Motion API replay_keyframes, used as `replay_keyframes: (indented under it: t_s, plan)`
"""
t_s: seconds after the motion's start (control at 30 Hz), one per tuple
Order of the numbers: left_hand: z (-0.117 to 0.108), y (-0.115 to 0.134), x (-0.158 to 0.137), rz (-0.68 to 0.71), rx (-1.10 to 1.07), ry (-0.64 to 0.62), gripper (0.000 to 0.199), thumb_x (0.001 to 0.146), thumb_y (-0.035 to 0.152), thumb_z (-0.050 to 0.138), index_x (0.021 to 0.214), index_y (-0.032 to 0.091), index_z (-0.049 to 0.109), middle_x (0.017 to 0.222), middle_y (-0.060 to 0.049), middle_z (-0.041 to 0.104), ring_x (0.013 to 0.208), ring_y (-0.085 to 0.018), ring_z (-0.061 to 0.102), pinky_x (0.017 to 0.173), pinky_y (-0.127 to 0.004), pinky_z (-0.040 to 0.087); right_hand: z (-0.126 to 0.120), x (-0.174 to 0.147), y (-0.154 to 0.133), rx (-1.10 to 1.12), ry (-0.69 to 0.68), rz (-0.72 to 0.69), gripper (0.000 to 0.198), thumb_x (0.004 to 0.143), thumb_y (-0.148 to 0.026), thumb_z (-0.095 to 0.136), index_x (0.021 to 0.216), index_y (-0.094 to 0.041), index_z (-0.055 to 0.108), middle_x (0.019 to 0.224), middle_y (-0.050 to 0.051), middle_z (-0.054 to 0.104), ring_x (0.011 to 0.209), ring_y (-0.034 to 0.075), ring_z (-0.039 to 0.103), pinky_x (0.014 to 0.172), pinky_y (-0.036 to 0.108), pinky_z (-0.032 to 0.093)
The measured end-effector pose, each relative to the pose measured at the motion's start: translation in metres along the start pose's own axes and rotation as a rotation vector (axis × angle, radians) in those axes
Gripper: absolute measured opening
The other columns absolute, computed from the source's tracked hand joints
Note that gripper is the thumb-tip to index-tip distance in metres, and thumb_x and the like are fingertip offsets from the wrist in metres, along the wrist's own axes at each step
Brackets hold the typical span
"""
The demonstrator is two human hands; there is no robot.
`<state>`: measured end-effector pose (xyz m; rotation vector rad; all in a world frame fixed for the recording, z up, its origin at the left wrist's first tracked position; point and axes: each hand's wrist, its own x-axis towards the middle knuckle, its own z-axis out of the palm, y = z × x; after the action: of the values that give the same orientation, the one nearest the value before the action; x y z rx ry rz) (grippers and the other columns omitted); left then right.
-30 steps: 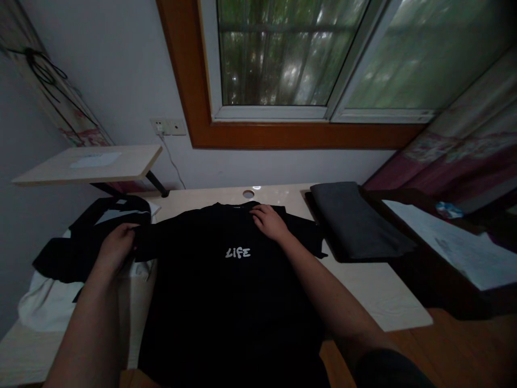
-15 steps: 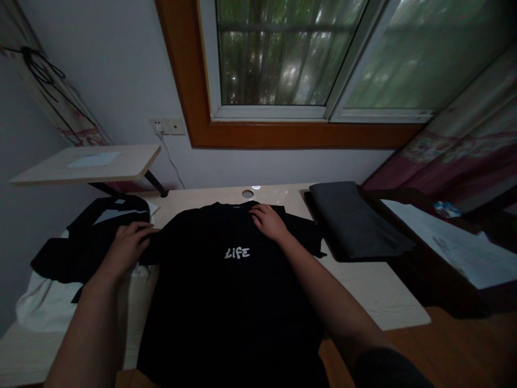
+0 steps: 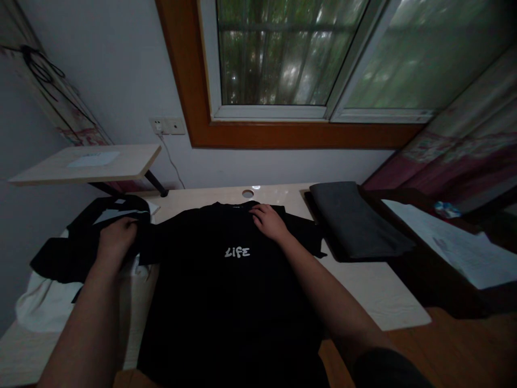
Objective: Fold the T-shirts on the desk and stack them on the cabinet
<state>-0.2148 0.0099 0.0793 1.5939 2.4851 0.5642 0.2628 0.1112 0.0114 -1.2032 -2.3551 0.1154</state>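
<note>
A black T-shirt [image 3: 238, 296] lies spread out on the pale wooden table [image 3: 375, 291], its collar toward the window and white lettering on its chest. My right hand [image 3: 269, 220] rests on it beside the collar, fingers stretched out and lying on the cloth. At the end of the left sleeve is my left hand [image 3: 117, 237], its fingers curled closed. Whether they pinch the sleeve or the dark cloth behind it is hidden. Under and behind that hand, a black garment [image 3: 60, 258] is heaped over a white cloth [image 3: 44, 304].
A dark grey folded cloth [image 3: 351, 221] lies on the table's right side. At the back left stands a raised shelf [image 3: 133, 164] with a paper on it. Farther right, a dark surface holds a white sheet [image 3: 448, 242]. A cable hole [image 3: 247, 194] is near the wall.
My left hand has slid left off the T-shirt's sleeve to the sleeve end, and its fingers have gone from extended to curled. The right hand has stayed put.
</note>
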Motion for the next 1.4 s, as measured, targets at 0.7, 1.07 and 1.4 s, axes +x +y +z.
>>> replay_keyframes:
  t_s: [0.7,1.07,1.4]
  plan:
    - [0.036,0.012,-0.007,-0.083,-0.318,-0.058,0.068,0.079,0.043,0.060,0.144,0.023,0.054,0.106,-0.008,0.072,0.058,-0.014,0.064,0.066,-0.029,0.053,-0.001,-0.001,-0.001,0.019,0.000,0.009,0.032,0.097,-0.021,0.053,0.125,-0.023,0.069,0.127,0.010,0.063,0.122,0.026,0.053,0.108,0.046,0.045]
    - [0.015,0.000,-0.040,-0.087,-0.080,0.019,0.040,0.088,0.041,0.049,0.118,0.027,0.072,0.101,-0.006,0.074,0.093,-0.028,0.069,0.089,-0.040,0.053,-0.002,-0.001,-0.002,0.005,-0.011,0.016,0.032,0.097,-0.022,0.053,0.125,-0.023,0.069,0.128,0.010,0.064,0.122,0.026,0.054,0.108,0.045,0.046]
    - [0.009,0.012,-0.045,0.080,0.268,0.156,0.046,0.089,0.033,0.051,0.132,0.024,0.065,0.124,-0.019,0.058,0.106,-0.038,0.061,0.086,-0.049,0.053,-0.003,0.000,-0.003,-0.024,-0.004,0.005,0.032,0.097,-0.021,0.053,0.125,-0.021,0.069,0.127,0.010,0.064,0.121,0.027,0.054,0.108,0.044,0.046]
